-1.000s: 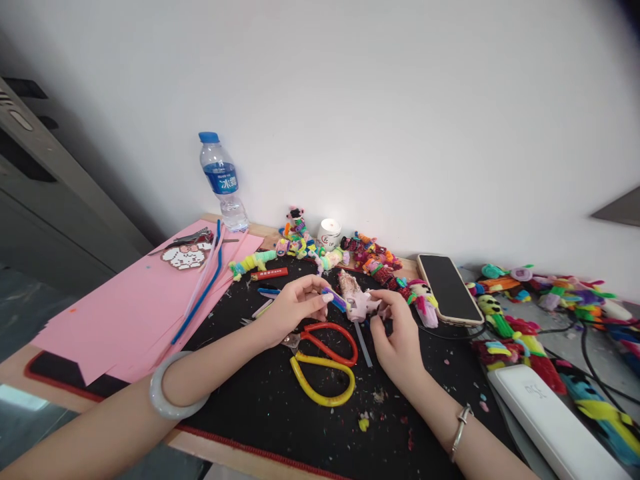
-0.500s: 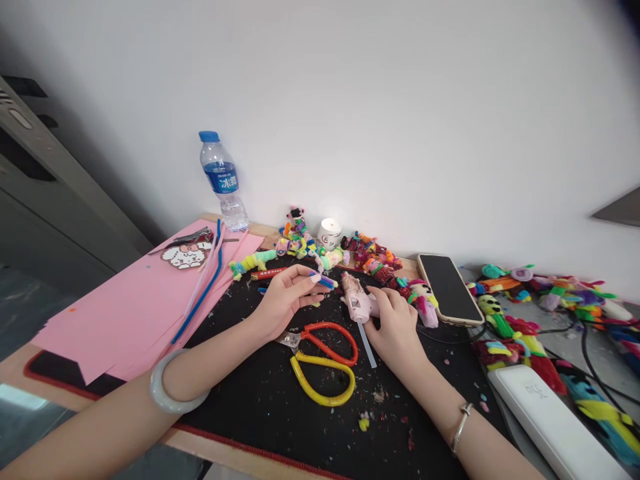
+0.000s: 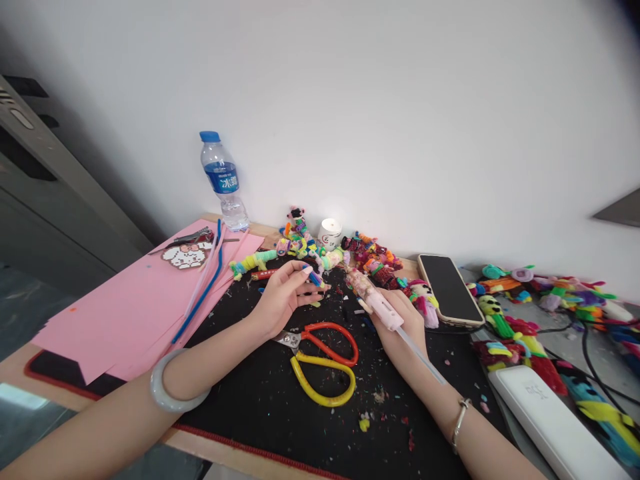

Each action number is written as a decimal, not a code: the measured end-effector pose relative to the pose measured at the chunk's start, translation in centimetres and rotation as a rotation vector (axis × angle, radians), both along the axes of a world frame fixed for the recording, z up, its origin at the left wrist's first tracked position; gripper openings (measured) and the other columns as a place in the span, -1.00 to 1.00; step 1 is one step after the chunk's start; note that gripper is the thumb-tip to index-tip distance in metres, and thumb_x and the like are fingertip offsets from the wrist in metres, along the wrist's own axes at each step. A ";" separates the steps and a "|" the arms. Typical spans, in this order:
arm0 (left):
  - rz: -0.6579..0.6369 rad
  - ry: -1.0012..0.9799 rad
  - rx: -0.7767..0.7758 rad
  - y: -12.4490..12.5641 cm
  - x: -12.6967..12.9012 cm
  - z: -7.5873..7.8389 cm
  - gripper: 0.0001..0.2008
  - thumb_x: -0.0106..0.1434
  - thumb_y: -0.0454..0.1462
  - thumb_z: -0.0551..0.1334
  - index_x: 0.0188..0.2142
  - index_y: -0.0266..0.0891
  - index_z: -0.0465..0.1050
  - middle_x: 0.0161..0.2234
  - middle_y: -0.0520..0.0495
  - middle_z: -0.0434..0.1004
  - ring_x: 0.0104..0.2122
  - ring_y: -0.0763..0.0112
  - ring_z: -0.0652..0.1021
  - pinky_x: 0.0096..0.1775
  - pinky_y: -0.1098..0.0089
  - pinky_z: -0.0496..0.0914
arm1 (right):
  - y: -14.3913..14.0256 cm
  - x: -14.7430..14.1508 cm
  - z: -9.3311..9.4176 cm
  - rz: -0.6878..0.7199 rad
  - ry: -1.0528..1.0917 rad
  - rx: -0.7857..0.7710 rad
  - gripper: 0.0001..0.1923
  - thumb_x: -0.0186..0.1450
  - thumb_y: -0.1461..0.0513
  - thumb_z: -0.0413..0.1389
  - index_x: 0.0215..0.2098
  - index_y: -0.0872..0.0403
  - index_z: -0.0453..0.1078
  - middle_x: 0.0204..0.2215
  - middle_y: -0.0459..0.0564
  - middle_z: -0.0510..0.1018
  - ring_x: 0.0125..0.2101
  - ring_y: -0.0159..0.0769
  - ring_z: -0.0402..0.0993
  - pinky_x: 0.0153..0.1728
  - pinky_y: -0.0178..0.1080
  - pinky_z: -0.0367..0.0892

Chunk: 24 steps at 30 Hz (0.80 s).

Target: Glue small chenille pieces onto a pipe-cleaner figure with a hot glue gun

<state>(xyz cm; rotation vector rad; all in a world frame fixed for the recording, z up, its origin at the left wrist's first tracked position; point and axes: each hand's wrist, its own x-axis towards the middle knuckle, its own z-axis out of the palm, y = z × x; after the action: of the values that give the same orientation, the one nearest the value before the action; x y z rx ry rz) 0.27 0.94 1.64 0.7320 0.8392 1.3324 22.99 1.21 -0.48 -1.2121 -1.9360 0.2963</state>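
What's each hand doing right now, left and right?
Left hand: closed, pinching a small multicoloured pipe-cleaner piece at the fingertips.
Right hand: closed around a pink glue gun, nozzle aimed toward the piece.

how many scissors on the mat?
2. The orange scissors and the yellow scissors lie side by side on the black mat, between the hands. More may hide under the clutter.

Left hand [image 3: 281, 299]: fingers curled in a pinch grip, forearm extended. Right hand [image 3: 403, 328]: closed grip, palm up, wrist straight.
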 end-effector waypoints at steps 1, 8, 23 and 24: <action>-0.016 0.010 -0.007 0.0 0.0 0.0 -0.78 0.14 -0.22 0.30 -0.29 -0.20 0.29 -0.40 0.05 0.52 -0.36 0.33 0.63 -0.36 0.40 0.51 | -0.2 -0.1 0.0 0.018 0.032 -0.013 -0.79 0.25 0.21 0.08 -0.16 0.07 0.43 -0.26 0.03 0.55 -0.27 -0.20 0.46 -0.23 -0.19 0.34; -0.133 0.097 -0.027 -0.2 0.1 -0.2 -0.76 0.18 -0.17 0.26 -0.19 -0.17 0.31 -0.43 0.07 0.45 -0.50 0.48 0.57 -0.44 0.46 0.49 | -0.9 -0.3 0.5 0.085 0.142 -0.116 -0.83 0.20 0.20 0.14 -0.24 0.06 0.45 -0.39 -0.04 0.60 -0.43 -0.31 0.50 -0.40 -0.33 0.39; -0.224 0.171 -0.036 -0.6 0.4 -0.5 -0.72 0.17 -0.14 0.27 -0.16 -0.18 0.37 -0.48 0.08 0.41 -0.52 0.50 0.53 -0.44 0.47 0.47 | -1.0 -0.6 1.1 0.116 0.103 -0.144 -0.87 0.17 0.18 0.16 -0.37 0.09 0.42 -0.53 -0.08 0.56 -0.56 -0.37 0.46 -0.53 -0.39 0.35; -0.225 0.174 -0.037 -0.6 0.4 -0.5 -0.71 0.16 -0.13 0.28 -0.16 -0.18 0.37 -0.48 0.08 0.41 -0.52 0.50 0.53 -0.44 0.47 0.47 | -1.0 -0.7 1.2 0.112 0.104 -0.144 -0.87 0.17 0.17 0.16 -0.39 0.08 0.42 -0.54 -0.08 0.56 -0.57 -0.37 0.46 -0.54 -0.39 0.35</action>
<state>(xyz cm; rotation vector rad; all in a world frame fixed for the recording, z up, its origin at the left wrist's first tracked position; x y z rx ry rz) 0.72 0.39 1.19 0.8951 0.8884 1.0613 22.32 0.18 0.68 -1.1574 -1.9221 0.5548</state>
